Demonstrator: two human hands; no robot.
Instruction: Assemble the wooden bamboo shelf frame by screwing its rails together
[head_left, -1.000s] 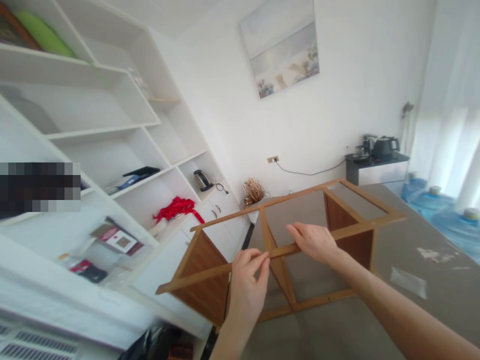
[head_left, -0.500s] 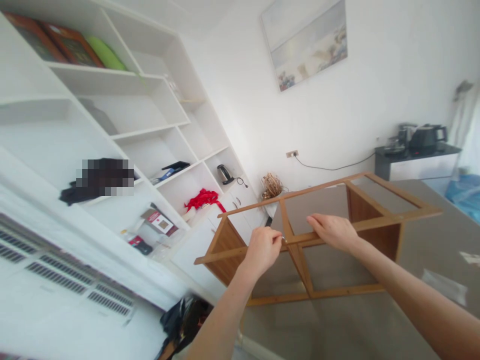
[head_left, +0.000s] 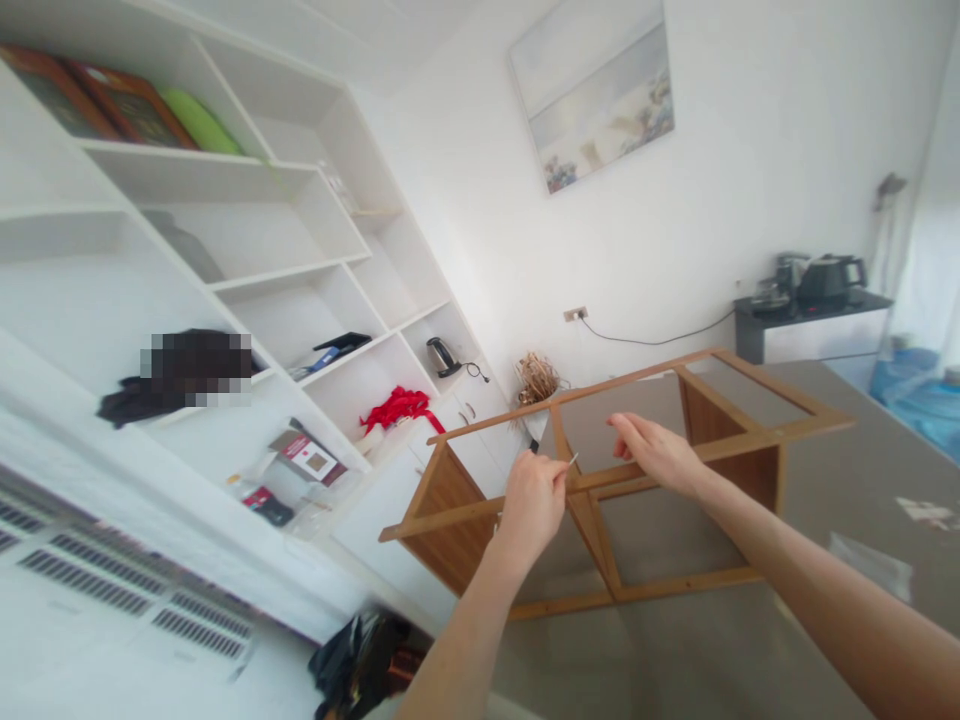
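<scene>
A brown wooden shelf frame (head_left: 750,432) lies on its side on a grey table (head_left: 840,500). My left hand (head_left: 532,505) is closed in a pinch on a small thin pale peg, held just above the frame's near rail beside the middle divider. My right hand (head_left: 658,455) rests on that same rail to the right of the divider, fingers curled over it.
White wall shelves (head_left: 247,270) stand at the left with books, a red cloth (head_left: 397,408) and a kettle (head_left: 439,357). Small white scraps (head_left: 870,560) lie on the table at the right. A dark side cabinet with kettles (head_left: 814,300) stands at the far wall.
My left hand has let go of the rail and now pinches a small peg just above it. My right hand stays on the rail. The view swung left, then slightly back.
</scene>
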